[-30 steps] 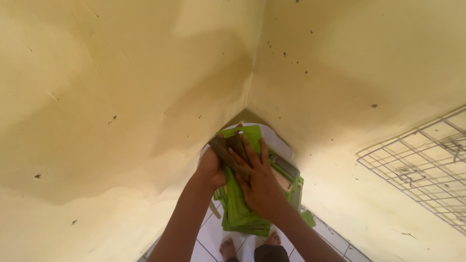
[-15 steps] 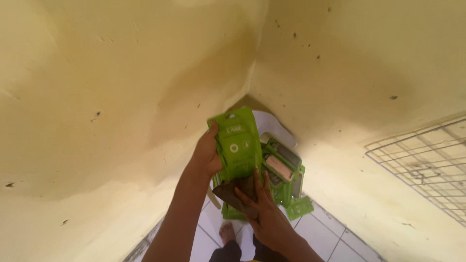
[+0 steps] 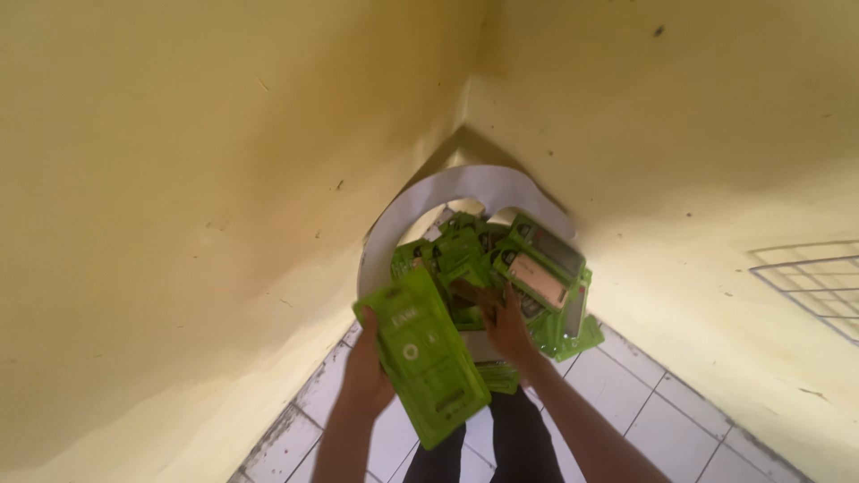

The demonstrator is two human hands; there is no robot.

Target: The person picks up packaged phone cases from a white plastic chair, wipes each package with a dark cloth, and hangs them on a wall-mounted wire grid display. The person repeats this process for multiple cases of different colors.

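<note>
Two hands apart — left hand (image 3: 367, 371) clamped on a green packet (image 3: 422, 358), long axis slanting away; right hand (image 3: 503, 324), nearer, fingers in the packet pile (image 3: 528, 277) — grip unclear.

Hemmed in by two yellow walls (image 3: 179, 179) meeting in a corner just behind the white round bin (image 3: 394, 224). Blocked on the left of the bin mouth by the flat green packet (image 3: 420, 362) gripped in the left hand (image 3: 367, 376). Crowded inside by a heap of green packets (image 3: 528, 277), with the right hand (image 3: 501, 322) already pressed among them. Open only from below, over the white floor tiles (image 3: 662, 411). Clear of the wire rack (image 3: 805, 277), well apart on the right wall.
</note>
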